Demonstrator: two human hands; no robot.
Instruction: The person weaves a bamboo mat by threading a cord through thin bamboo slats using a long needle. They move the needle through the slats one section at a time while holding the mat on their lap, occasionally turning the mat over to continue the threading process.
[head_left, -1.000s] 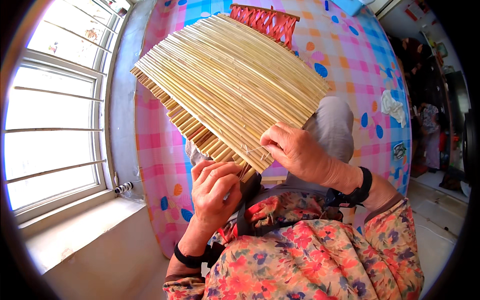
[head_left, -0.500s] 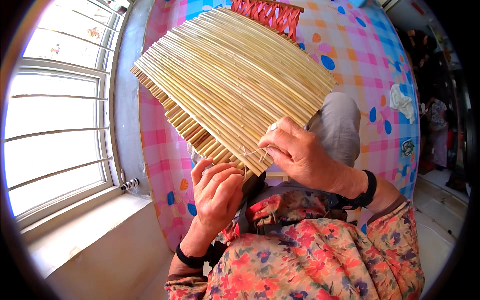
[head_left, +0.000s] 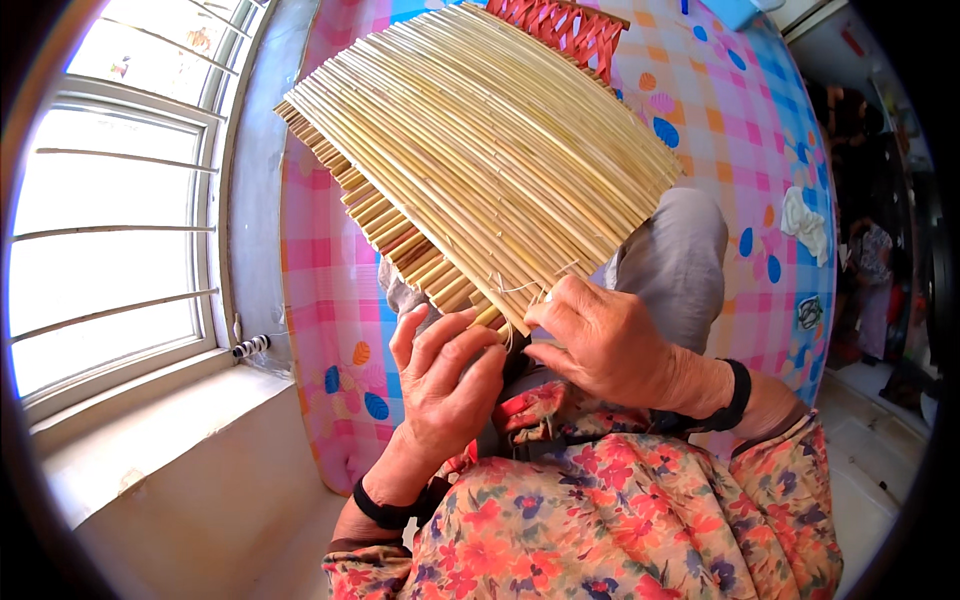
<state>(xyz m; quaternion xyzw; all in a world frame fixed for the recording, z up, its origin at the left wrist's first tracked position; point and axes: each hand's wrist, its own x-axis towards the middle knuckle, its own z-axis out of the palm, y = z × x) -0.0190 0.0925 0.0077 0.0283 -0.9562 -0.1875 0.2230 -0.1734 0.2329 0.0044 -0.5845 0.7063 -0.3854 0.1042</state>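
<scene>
A mat of straw-coloured reed stalks [head_left: 480, 140], bound in rows with thin string, spreads over my lap and slopes away from me. Its lower layer of stalk ends shows along the left side. At the near corner my left hand [head_left: 445, 380] has its fingers curled over the stalk ends, with a loop of string by its fingertips. Bent fingers of my right hand [head_left: 615, 335] rest on the near edge and close on the white string [head_left: 515, 288]; the thumb sits lower, apart from the index finger. The exact grip under the fingers is partly hidden.
A red lattice-woven piece [head_left: 560, 28] lies beyond the mat on the checked, patterned sheet [head_left: 660, 75]. To the right are a white cloth [head_left: 803, 220] and a small dark bundle [head_left: 808, 313]. A barred window [head_left: 120, 230] and its sill [head_left: 150, 430] stand at left.
My right hand has come down and inward, from pulling the string taut to touching the mat's near edge. The string now hangs in a slack curve. My left hand stays near the corner.
</scene>
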